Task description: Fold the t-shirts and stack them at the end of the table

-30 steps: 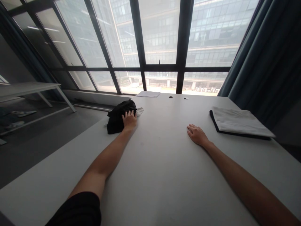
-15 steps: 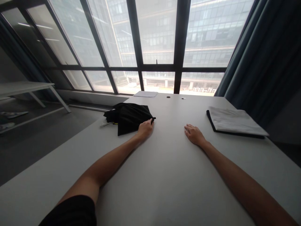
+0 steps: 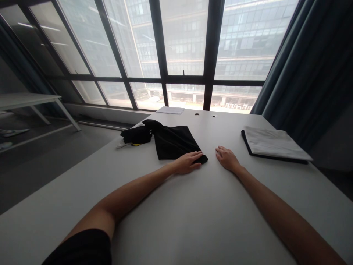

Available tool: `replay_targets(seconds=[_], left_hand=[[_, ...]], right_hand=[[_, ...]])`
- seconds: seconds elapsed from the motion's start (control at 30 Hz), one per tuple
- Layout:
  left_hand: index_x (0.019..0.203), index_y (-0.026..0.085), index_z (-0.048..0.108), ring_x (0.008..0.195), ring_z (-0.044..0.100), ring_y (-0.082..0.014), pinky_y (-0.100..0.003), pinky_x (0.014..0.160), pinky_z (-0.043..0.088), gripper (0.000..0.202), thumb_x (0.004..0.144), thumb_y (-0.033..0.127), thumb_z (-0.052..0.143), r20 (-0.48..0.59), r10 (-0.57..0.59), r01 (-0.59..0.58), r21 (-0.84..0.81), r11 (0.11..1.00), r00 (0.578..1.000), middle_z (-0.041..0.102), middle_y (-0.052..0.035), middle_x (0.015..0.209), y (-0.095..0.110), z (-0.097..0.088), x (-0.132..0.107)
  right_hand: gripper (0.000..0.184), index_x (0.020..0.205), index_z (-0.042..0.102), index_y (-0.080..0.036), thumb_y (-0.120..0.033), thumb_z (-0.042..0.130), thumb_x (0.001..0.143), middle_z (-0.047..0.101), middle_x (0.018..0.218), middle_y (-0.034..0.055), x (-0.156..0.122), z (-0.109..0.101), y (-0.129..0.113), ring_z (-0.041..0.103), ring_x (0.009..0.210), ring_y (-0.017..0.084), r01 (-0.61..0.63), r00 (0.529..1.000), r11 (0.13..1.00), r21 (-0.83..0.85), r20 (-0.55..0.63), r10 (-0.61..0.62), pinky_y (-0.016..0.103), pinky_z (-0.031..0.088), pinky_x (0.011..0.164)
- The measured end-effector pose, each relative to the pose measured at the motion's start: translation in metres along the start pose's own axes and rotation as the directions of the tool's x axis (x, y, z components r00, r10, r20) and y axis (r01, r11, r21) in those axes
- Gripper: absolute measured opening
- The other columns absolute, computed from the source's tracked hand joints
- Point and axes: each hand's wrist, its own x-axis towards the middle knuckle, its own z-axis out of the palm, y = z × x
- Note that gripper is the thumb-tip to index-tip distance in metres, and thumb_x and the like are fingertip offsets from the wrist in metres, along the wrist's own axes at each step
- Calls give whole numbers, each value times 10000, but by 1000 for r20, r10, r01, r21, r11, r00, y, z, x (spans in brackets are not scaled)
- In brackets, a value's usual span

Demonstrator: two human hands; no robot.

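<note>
Your left hand (image 3: 189, 162) lay flat just left of the frame's centre, fingers stretched out and resting on the near corner of the black cloth (image 3: 172, 141); no closed grip on it showed. Your right hand (image 3: 226, 158) lay open, palm down on the bare surface (image 3: 193, 213), just right of that corner and not touching the cloth. The two hands were near each other but apart.

The black cloth spread from your left hand toward the upper left, its far part bunched at the surface's left edge. At the right of the frame a folded white cloth (image 3: 273, 142) sat on a dark layer. A sheet of paper (image 3: 171, 110) lay at the far edge. Beyond it stood tall windows (image 3: 182, 44), with a dark curtain (image 3: 311, 73) at the right and another table (image 3: 24, 100) at the left.
</note>
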Motion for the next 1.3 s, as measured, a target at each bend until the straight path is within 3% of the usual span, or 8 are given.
replay_targets(seconds=[0.1,0.2,0.33,0.53,0.7,0.83,1.1,1.3], left_hand=[[1461,212,511,1343,521,-214,-341,1136,385,478,1044,409,385,-211,-17,15,-9,1000,977,545,-74,1475,-3,-6,3],[1298,177,637,1246,577,-269,-427,1102,393,385,1027,339,416,-365,-208,267,118,956,907,657,-118,1300,-14,-10,3],[1108,158,710,1153,606,-328,-485,1039,402,381,1018,422,450,-344,-433,523,238,818,833,680,-169,1179,-32,-8,-5],[1345,208,629,1353,490,-360,-484,1093,388,512,1010,544,434,-185,-337,373,218,902,923,578,-146,1424,-38,0,-6],[1479,253,500,1397,466,-241,-369,1158,360,516,1030,495,420,-124,-98,102,24,994,987,492,-64,1526,-24,-2,-2],[1495,263,474,1370,495,-237,-373,1155,371,521,1011,458,488,-164,3,-2,7,1000,986,471,-64,1540,-18,-5,-2],[1463,258,509,1477,320,-322,-544,1215,214,603,916,467,654,-232,-139,183,183,966,963,461,-93,1542,-38,-1,-1],[1403,228,581,1426,399,-328,-503,1164,348,471,941,319,606,-315,-203,271,188,944,927,472,-117,1522,-55,1,-1]], right_hand=[[402,1336,610,-197,-303,434,990,539,1479,128,-1,-1,0,460,1395,272,11,999,1000,27,-47,-10,482,341,1155],[399,1321,626,-201,-282,407,997,604,1409,105,-4,-6,-6,525,1332,234,117,984,989,95,-149,-102,426,382,1139],[384,1337,618,-241,-300,443,1000,613,1403,66,-15,-16,-26,524,1327,209,358,924,920,159,-200,-325,402,394,1137],[446,1410,557,-269,-355,546,973,554,1477,54,-25,-20,-55,440,1409,222,522,853,836,171,-93,-513,437,352,1159],[325,1145,711,-264,-394,436,1031,717,1246,50,-20,-20,-49,562,1291,212,358,933,931,74,-58,-355,479,272,1182],[550,834,741,-220,-425,287,1068,771,1017,104,-13,-25,-33,626,1199,244,133,981,986,-97,-127,-145,522,226,1181],[584,803,746,-164,-423,283,1048,751,887,199,-11,-25,2,706,932,294,-280,934,929,-242,-291,205,581,286,1115],[343,1087,722,-160,-300,425,987,681,1268,169,-12,-19,4,510,1323,337,-116,948,982,-150,-311,64,600,255,1147]])
